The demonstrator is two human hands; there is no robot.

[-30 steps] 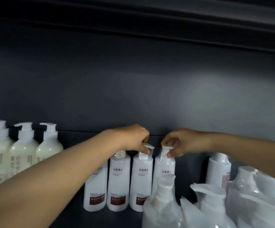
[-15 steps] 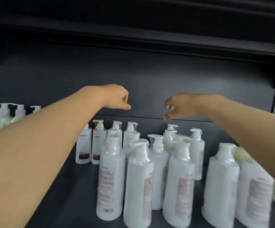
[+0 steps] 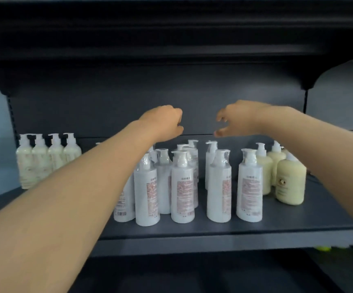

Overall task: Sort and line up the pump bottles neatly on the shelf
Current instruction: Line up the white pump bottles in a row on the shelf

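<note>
Left hand point(image 3: 163, 123): raised above the white cluster, fingers curled into the palm, holding nothing.
Right hand point(image 3: 241, 120): level with it, fingers and thumb bent apart in a loose claw, empty, seemingly poised to take a pump head.
White pump bottles point(image 3: 182, 187): upright mid-shelf below both hands, bunched unevenly with printed back labels outward; probably next for straightening.
Left cream bottles point(image 3: 46, 157): tidy row against the back wall, apparently sorted already.
Right cream bottles point(image 3: 289, 180): loose group just beside the white ones, likely awaiting their row.
Shelf point(image 3: 277, 220): dark board carrying all three groups.
</note>
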